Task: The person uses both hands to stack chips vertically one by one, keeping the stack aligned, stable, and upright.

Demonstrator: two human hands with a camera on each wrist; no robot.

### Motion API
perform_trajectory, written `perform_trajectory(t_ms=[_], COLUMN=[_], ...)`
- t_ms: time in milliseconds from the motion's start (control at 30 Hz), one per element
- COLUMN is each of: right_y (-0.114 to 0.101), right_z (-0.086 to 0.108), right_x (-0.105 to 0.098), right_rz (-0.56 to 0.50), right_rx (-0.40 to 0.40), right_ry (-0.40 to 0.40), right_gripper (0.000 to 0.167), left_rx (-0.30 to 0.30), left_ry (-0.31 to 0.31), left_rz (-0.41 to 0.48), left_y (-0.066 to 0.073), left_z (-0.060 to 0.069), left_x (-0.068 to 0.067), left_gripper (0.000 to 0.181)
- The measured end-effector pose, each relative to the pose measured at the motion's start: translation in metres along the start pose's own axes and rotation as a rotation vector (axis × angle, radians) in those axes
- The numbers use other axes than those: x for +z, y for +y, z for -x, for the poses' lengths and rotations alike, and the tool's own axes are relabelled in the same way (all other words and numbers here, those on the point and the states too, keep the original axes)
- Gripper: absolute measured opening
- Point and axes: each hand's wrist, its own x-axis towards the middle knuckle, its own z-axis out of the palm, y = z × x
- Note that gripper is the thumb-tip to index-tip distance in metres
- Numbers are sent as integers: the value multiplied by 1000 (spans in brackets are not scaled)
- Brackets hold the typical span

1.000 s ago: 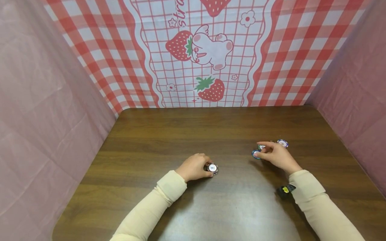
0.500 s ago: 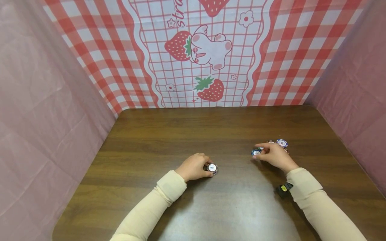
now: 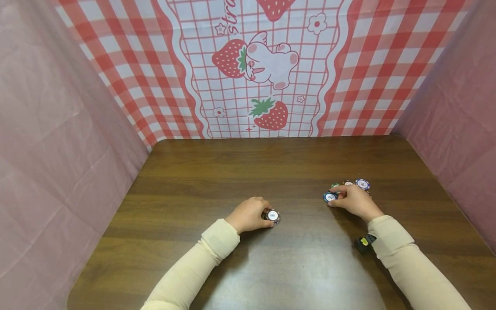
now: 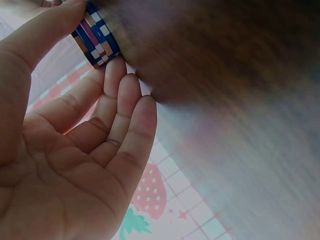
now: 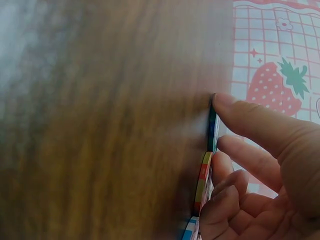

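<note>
Mid-table, my left hand [image 3: 249, 215] grips a short stack of poker chips [image 3: 273, 215] between thumb and fingers. The top chip is white-centred and marked 100. In the left wrist view, the stack [image 4: 97, 37] shows blue, white, orange and purple edges. Farther right, my right hand [image 3: 358, 201] pinches the edges of a blue poker chip [image 3: 330, 197] lying flat on the table. In the right wrist view, thumb and index finger bracket that chip [image 5: 213, 125]. A green chip [image 3: 335, 187] lies partly hidden by the hand.
Behind the right hand lie a brown-edged chip [image 3: 348, 183] and a blue-and-white chip [image 3: 362, 184]. A black device [image 3: 364, 244] hangs by the right cuff. The wooden table [image 3: 248, 161] ends at a strawberry-print cloth [image 3: 273, 114]; pink curtains flank both sides.
My right thumb and fingers have closed around the edges of the blue chip, and more of its face shows. The left hand and its stack have stayed in place.
</note>
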Motion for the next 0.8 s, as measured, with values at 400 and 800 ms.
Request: perform_trajectory(t_ms=[400, 800], right_y=[-1, 0], right_z=[0, -1], right_x=[-2, -1], right_rz=[-11, 32], right_rx=[-6, -33], right_ry=[-9, 5], right_gripper=[47, 39], left_rx=[-5, -1], left_ry=[-4, -4], left_rz=[2, 5], left_y=[0, 1], left_z=[0, 1], left_x=[0, -1], left_gripper=[38, 38])
